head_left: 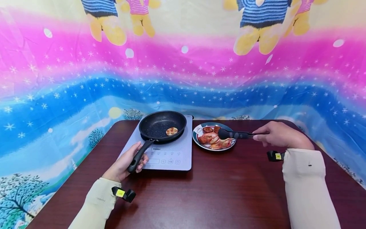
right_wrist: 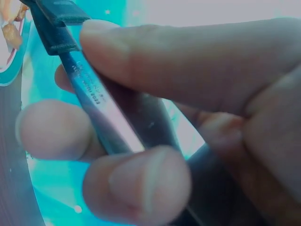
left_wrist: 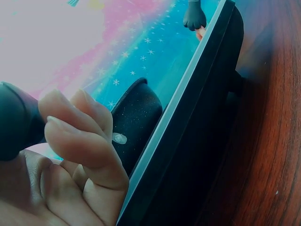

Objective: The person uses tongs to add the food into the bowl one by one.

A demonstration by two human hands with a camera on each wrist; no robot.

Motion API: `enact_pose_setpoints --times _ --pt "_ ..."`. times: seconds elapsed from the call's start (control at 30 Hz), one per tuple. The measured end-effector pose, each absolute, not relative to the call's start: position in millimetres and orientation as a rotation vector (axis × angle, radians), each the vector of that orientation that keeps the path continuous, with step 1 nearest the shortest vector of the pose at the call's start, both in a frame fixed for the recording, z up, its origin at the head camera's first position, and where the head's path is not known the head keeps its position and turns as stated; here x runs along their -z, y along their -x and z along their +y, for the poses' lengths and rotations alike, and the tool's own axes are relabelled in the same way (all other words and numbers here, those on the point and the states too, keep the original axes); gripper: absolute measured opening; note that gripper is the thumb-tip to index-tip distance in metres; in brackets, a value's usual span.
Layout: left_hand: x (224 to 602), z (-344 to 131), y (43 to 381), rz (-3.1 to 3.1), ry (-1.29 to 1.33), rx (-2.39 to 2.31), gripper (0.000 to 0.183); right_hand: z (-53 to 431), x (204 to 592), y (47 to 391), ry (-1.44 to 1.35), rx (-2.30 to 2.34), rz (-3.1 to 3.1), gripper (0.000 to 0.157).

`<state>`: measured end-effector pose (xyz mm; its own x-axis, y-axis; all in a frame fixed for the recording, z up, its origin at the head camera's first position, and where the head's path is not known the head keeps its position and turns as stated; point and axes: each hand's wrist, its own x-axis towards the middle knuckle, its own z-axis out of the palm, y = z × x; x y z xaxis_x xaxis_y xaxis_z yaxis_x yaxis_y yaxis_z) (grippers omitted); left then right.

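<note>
My left hand [head_left: 124, 163] grips the black handle [head_left: 140, 156] of a frying pan [head_left: 160, 122], fingers curled round it. Inside the pan, near its right side, lies one round browned slice of food [head_left: 172, 131]. Over to the right, my right hand [head_left: 280, 134] holds a pair of tongs [head_left: 240, 135], metal in the handle with black ends. Their tips are over a plate [head_left: 197, 143] of reddish food pieces [head_left: 210, 138]. Whether the tips pinch a piece cannot be told. In the right wrist view, thumb and fingers close on the tongs' metal arms [right_wrist: 101, 101].
Beneath the pan is a white induction cooker [head_left: 171, 156] marked Haier, with touch buttons along its front. The plate stands close to its right edge. A dark red wooden table [head_left: 206, 197] carries everything. Behind it hangs a colourful printed cloth [head_left: 183, 70].
</note>
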<state>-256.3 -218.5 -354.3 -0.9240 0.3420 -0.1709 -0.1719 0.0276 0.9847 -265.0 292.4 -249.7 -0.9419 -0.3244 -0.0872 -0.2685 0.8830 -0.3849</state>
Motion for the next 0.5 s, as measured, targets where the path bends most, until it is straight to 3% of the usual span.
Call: enact_pose_setpoints --times 0.5 --pt "354.2 -217.8 256.0 1.964 -0.162 -1.955 0.062 306.8 251.1 264.7 0.422 0.547 2.793 0.048"
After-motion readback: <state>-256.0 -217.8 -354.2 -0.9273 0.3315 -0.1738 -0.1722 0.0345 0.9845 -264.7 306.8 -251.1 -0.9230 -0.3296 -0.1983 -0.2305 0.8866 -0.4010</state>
